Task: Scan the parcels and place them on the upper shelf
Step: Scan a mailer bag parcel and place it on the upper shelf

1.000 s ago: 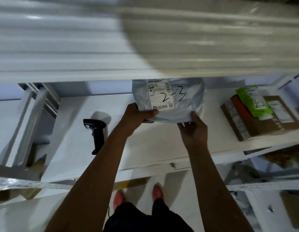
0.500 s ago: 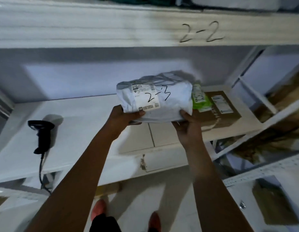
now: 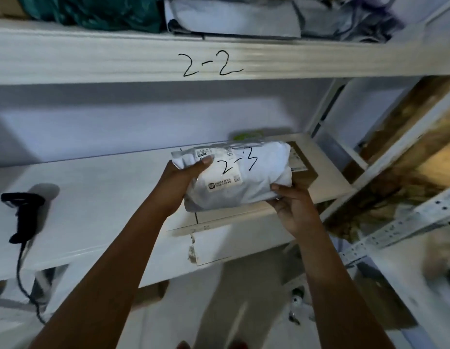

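White parcel (image 3: 246,187): marked 2-3, held above the lower shelf (image 3: 105,197), below the upper shelf (image 3: 92,56).
Left grip (image 3: 179,180): clamped on the parcel's left end.
Right grip (image 3: 294,207): clamped on its near right corner.

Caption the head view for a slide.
The left hand and right hand hold parcel 2-3 below shelf 2-2; scanner at left.

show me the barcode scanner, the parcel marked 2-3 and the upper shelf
barcode scanner (image 3: 26,215): head view, on its black handle.
parcel marked 2-3 (image 3: 259,182): head view, on the white wrap, right half.
upper shelf (image 3: 92,56): head view, on its front edge, left part.
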